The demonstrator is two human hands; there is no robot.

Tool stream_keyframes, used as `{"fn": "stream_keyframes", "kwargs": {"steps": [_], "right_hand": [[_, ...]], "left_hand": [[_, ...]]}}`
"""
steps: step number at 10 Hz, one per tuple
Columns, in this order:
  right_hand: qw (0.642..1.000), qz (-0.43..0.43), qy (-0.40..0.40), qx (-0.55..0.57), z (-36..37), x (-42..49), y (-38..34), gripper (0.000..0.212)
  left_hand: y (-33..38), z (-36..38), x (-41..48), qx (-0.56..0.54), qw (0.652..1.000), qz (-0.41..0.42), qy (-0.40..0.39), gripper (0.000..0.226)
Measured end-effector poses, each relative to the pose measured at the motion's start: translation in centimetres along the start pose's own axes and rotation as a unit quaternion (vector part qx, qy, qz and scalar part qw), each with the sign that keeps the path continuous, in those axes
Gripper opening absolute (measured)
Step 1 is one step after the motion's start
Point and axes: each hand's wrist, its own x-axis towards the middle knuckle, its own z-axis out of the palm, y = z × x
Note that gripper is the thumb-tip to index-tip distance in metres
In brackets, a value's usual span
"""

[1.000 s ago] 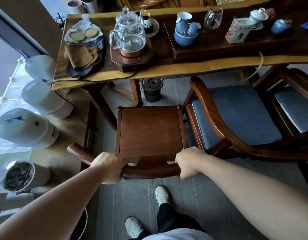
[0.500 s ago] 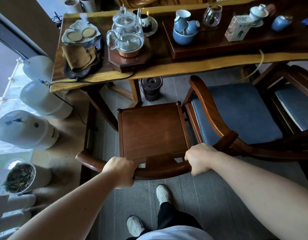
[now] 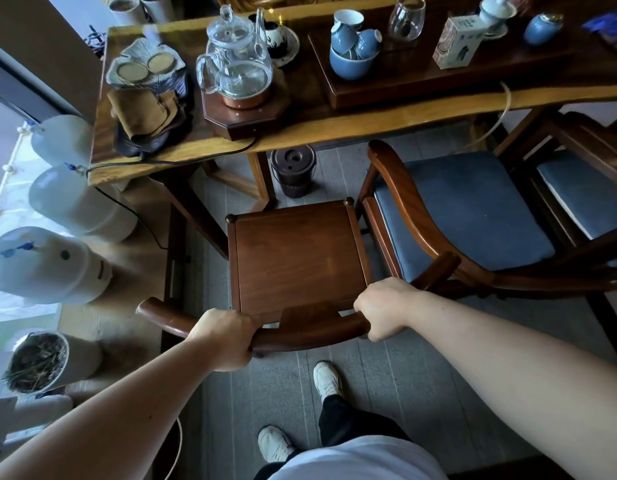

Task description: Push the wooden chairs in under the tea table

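Before the worktop [image 3: 334,128], a person stands with both hands closed on the curved back rail of a bare wooden chair [image 3: 296,258]. The left hand [image 3: 227,337] grips the rail left of the centre splat; the right hand [image 3: 386,306] grips it to the right, knuckles up, so the chair lies directly ahead of both hands and between them and the worktop.

Over the past second the chair has slid forward and swung slightly, its seat front now nearer the worktop's edge and its right rail end nearly against the arm of the cushioned chair [image 3: 462,209] beside it. Judged from this, the push is underway but unfinished: the whole seat sits clear of the worktop's edge, none of it yet under.

Ahead of the seat, a dark bucket [image 3: 293,171] stands on the floor below the worktop, just right of a slanted worktop leg [image 3: 262,178]; either could stop the chair if it runs straight in. A glass kettle [image 3: 237,67] and blue cups [image 3: 352,53] sit above on the worktop, so a hard bump looks worth avoiding. The cushioned chair, right of the bare one, also stands out from the worktop and appears to await its turn.
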Motion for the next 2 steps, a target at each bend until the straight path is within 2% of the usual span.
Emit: {"fn": "stream_keyframes", "kwargs": {"steps": [1, 2], "right_hand": [[0.999, 0.013, 0.042, -0.006, 0.43, -0.41, -0.29, 0.04], [0.996, 0.022, 0.083, -0.025, 0.97, -0.56, -0.67, 0.082]], "left_hand": [[0.26, 0.14, -0.7, -0.015, 0.999, -0.013, 0.033, 0.03], [0.55, 0.74, -1.5, -0.014, 0.997, -0.021, 0.073, 0.056]]}}
